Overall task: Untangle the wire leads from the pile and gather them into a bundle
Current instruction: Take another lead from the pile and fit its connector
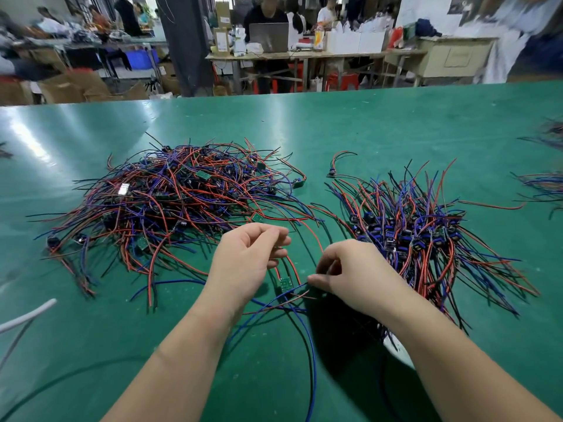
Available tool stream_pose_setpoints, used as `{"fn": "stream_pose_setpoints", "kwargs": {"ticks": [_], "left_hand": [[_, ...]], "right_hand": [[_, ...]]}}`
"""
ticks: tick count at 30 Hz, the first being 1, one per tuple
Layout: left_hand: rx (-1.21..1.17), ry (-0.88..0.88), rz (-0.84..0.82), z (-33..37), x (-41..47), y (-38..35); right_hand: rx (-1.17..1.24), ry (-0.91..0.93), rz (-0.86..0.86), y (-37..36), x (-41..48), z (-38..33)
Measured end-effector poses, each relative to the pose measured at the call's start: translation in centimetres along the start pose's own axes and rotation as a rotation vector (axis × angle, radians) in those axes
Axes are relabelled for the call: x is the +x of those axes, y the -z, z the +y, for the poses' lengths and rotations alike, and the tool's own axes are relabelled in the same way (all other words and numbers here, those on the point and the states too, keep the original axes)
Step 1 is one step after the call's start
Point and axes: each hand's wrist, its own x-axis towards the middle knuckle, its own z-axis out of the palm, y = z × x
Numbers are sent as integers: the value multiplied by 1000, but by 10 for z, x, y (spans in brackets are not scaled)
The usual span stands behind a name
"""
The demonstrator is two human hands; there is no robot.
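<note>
Tangled pile [170, 202] of red, blue and black wire leads on the green table [335, 123]. Just right of the pile's near edge, the left hand [246, 257], fingers curled, holds the loose leads [300, 295], which run down to a small green board [285, 284]. Farther right, the right hand [353, 272] pinches the same loose leads between thumb and fingertips. Right of the pile, beyond both hands, lies the gathered bundle [411, 236], its dark connectors massed at mid-length.

Green tabletop [365, 123]; tangled pile [170, 202] and bundle [420, 236] red, blue, black wires; small green boards; white cable [27, 315] near left.
</note>
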Motion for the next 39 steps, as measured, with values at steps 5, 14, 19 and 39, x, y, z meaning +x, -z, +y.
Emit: {"fn": "stream_pose_setpoints", "kwargs": {"ticks": [5, 14, 19, 39], "left_hand": [[7, -3, 12, -1, 2, 0], [71, 1, 56, -5, 6, 2], [504, -141, 134, -15, 6, 7], [180, -311, 119, -1, -8, -5]], "right_hand": [[239, -19, 184, 10, 1, 3], [1028, -147, 328, 67, 3, 30], [755, -355, 443, 88, 2, 70], [272, -141, 771, 61, 10, 46]]}}
